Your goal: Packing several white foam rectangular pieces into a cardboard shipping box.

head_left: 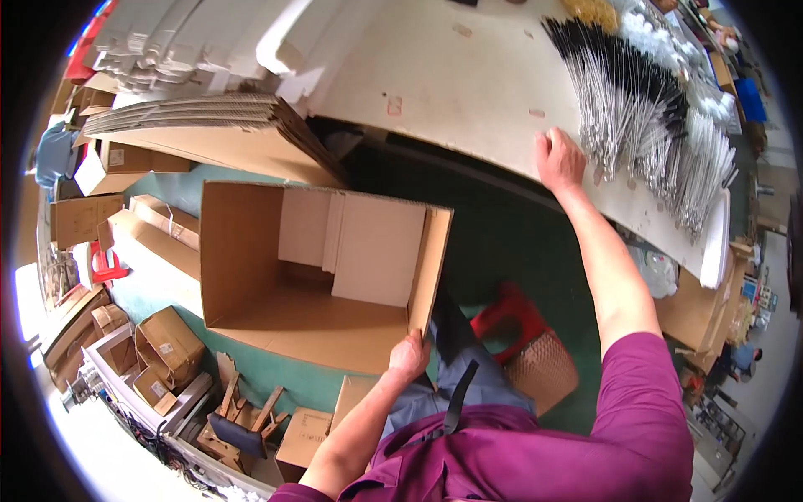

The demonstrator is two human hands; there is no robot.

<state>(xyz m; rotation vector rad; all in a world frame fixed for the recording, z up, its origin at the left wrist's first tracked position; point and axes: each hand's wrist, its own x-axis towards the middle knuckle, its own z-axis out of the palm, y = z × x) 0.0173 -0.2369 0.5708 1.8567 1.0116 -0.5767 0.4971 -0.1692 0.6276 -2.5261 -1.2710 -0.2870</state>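
Observation:
A large open cardboard box (pixel 305 326) stands in front of me, tilted toward me. White cardboard pieces (pixel 376 243) line its far inner side. My left hand (pixel 410 357) pinches the box's near right corner, fingers closed around the rim. Off to the right, my right hand (pixel 561 161) is curled over the edge of a pale worktable (pixel 468 79). Whatever its fingers may hold is hidden. Just beyond it lie many thin silvery wire sticks (pixel 615 125) with black or white ends, gathered in rows.
Flat cardboard sheets (pixel 201 134) are stacked left of the table, with white folded cartons (pixel 176 38) behind. A red stool (pixel 510 322) stands by my legs. Cartons (pixel 170 343) and a wooden chair (pixel 238 427) crowd the lower left. Someone in blue (pixel 55 155) is at far left.

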